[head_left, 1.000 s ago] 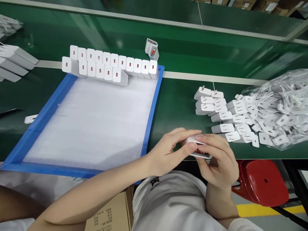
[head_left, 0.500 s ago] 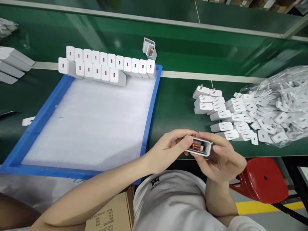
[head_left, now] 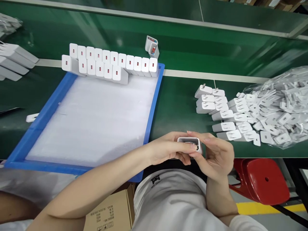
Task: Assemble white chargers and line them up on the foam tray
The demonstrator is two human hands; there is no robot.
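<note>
Both hands meet at the near edge of the green table. My left hand (head_left: 168, 149) and my right hand (head_left: 215, 155) pinch one white charger housing (head_left: 189, 141) between them, its open end turned up toward me. Just beyond my right hand lies a loose stack of white charger caps with prongs (head_left: 221, 112). To the left sits a blue tray (head_left: 154, 102) lined with white foam, with two rows of finished white chargers (head_left: 110, 64) standing along its far edge.
A clear bag of white charger caps (head_left: 281, 109) spills open at the right. Two open housings (head_left: 152, 48) stand behind the tray's far right corner. White boxes (head_left: 14, 62) lie at far left. A red stool (head_left: 261, 181) and a cardboard box (head_left: 110, 213) are below the table edge.
The housing has been turned in my fingers: its red-and-copper inside showed half a second ago, and now the open rim faces up with my left thumb across it.
</note>
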